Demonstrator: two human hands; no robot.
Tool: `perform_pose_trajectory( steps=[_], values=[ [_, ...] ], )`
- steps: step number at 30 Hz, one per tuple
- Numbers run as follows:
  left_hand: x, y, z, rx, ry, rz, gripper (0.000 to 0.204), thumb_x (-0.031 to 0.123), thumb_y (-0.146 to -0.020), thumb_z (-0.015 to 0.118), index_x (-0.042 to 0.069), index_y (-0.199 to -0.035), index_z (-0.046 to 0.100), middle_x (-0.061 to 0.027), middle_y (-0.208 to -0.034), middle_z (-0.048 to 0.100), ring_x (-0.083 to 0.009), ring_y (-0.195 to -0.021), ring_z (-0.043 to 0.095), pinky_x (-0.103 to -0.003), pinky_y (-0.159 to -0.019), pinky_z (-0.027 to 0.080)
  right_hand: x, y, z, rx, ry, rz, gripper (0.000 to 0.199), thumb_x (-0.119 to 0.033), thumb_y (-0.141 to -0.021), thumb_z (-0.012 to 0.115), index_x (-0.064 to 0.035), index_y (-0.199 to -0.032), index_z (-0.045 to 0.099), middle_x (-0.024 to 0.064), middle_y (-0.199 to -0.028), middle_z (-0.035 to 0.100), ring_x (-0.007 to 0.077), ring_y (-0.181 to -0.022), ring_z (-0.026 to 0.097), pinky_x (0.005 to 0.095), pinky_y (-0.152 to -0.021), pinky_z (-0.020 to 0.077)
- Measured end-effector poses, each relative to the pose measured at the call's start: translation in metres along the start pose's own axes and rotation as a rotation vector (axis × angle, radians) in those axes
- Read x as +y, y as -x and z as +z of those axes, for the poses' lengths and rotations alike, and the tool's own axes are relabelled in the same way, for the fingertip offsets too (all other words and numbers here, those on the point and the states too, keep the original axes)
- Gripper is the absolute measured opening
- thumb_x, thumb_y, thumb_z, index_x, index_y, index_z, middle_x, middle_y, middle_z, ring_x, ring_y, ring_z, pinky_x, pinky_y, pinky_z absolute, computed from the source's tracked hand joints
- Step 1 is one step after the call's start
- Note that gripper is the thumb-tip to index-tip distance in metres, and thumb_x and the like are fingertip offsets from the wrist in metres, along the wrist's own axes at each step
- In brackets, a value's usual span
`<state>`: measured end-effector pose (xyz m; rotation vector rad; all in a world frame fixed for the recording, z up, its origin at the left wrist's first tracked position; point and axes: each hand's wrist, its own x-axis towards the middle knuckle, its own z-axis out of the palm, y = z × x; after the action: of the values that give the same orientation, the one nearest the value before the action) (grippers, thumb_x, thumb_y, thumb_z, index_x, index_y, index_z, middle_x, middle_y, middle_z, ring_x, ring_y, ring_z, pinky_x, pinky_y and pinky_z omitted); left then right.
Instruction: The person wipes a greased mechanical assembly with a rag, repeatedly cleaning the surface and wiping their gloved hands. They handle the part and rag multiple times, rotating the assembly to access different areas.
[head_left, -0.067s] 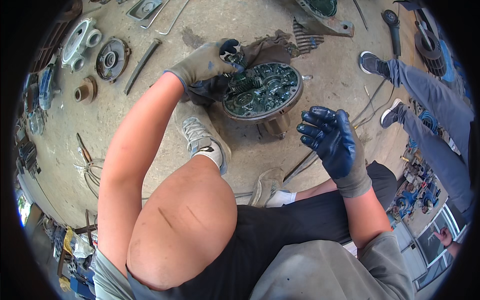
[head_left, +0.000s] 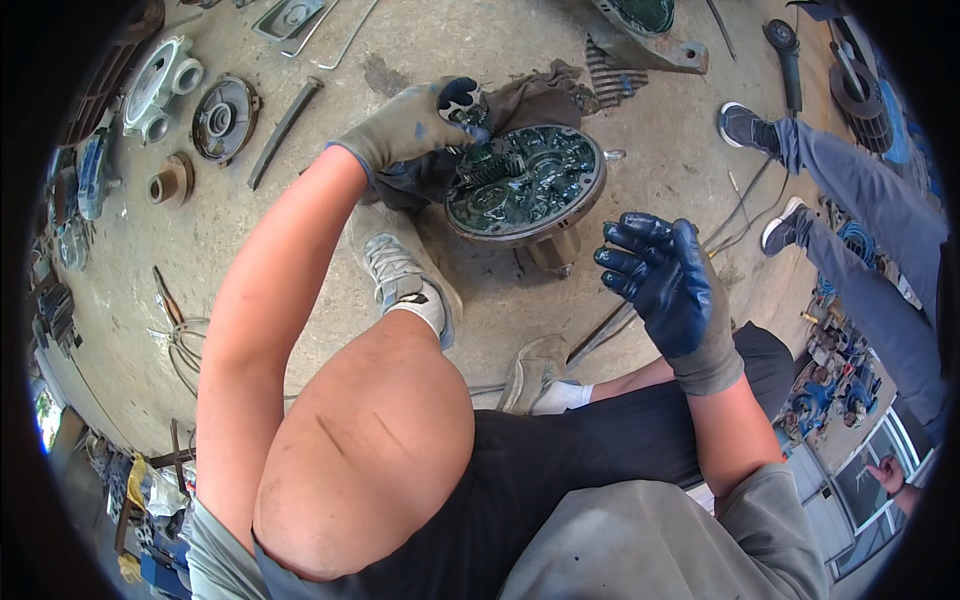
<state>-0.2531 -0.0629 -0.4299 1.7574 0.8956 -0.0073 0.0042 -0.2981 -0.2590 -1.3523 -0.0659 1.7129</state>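
A round metal cover (head_left: 585, 210) stands at the middle, its upward face smeared with dark green grease. A ribbed, gear-like part (head_left: 493, 165) rises from the grease at its left side. My left hand (head_left: 425, 118), in a grey glove with dark greasy fingertips, reaches to the cover's far left edge beside that part. Its fingers are curled closed, and what they grip is hidden. Right of the cover, my right hand (head_left: 668, 285) is held up apart from it, the blue-coated palm showing. Its greasy fingers are bent but spread, with nothing in them.
A dark cloth (head_left: 535, 98) lies behind the cover. Metal housings (head_left: 160, 88), a round flange (head_left: 222, 118) and a bar (head_left: 285, 133) lie at the far left. Another person's legs (head_left: 850, 180) stand at right, near an angle grinder (head_left: 787, 62) and cables.
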Motion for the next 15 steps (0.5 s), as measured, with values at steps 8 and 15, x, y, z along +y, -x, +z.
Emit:
perform_pose_trajectory(
  steps=[8, 15],
  values=[
    [-0.02, -0.002, 0.008, 0.125, 0.097, 0.03, 0.076, 0.026, -0.085, 0.086, -0.004, -0.146, 0.051, -0.0216, -0.142, 0.062, -0.0281, -0.131, 0.06, -0.037, -0.112, 0.047, -0.001, 0.001, -0.007, 0.002, -0.04, -0.008, 0.055, -0.049, -0.112, 0.041, -0.0025, -0.135, 0.058, 0.0153, -0.131, 0.065, 0.0271, -0.117, 0.066, 0.0419, -0.1, 0.0512],
    [-0.028, 0.006, 0.01, 0.056, -0.032, -0.032, 0.076, 0.024, -0.085, 0.086, -0.004, -0.146, 0.051, -0.0204, -0.142, 0.062, -0.0287, -0.133, 0.059, -0.038, -0.113, 0.046, -0.005, 0.002, -0.009, 0.004, -0.058, -0.02, 0.06, -0.05, -0.112, 0.038, -0.0014, -0.14, 0.057, 0.0182, -0.136, 0.065, 0.031, -0.119, 0.066, 0.0428, -0.1, 0.0522]
  ],
)
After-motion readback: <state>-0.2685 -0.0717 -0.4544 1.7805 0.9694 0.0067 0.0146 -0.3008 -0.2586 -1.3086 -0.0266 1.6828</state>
